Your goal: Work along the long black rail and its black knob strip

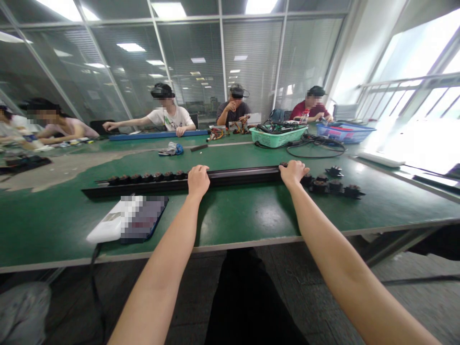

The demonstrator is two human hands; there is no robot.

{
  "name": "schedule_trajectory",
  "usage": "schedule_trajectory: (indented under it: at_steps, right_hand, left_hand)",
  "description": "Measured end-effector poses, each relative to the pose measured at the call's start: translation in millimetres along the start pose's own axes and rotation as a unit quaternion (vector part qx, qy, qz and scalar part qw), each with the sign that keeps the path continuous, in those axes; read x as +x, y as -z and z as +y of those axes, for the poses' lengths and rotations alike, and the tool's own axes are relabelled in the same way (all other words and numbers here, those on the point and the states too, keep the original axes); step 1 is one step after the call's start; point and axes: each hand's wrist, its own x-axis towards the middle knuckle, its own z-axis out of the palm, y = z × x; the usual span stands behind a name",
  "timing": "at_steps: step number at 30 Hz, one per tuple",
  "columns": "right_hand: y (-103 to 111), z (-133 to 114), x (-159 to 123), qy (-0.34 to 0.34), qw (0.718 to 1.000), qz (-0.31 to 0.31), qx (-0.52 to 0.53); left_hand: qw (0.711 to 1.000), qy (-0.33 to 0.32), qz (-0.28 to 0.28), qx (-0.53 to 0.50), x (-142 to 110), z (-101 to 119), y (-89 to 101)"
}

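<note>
Rail (244,176) | under left fingers (201,168) midway | right fingers (304,170) at end

The green table (247,215) is wide, and its top shines in some parts. Behind the table stands a wall of glass panels (190,45) with pale frames, where bright rectangular lights (168,9) show. Beyond the table's right side are a white pillar (354,57), a very bright window (413,48) and a railing (393,89). Under the table, the floor (196,292) is dark grey.
</note>
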Motion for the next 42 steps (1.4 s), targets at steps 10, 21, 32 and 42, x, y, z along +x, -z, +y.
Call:
schedule_trajectory:
  at_steps: [10, 21, 32, 42]
  right_hand:
    - [-1.6, -0.4, -0.3, -0.001, 1.0, 0.005, -0.009]
    - [-1.0, 0.3, -1.2, -0.019, 1.0, 0.014, -0.006]
    - [-2.5, 1.3, -1.4, -0.028, 0.999, 0.025, 0.005]
    - [0.0, 1.0, -3.1, -0.031, 0.999, 0.028, 0.009]
  left_hand:
    - [1.0, 0.006, -0.005, -0.002, 0.0, 2.4, 3.0]
    - [1.0, 0.002, 0.003, 0.0, 0.2, 0.6, 0.8]
    - [1.0, 0.011, -0.005, -0.005, -0.1, 3.5, 3.3]
    - [1.0, 0.003, 0.006, -0.009, 0.1, 1.9, 1.6]
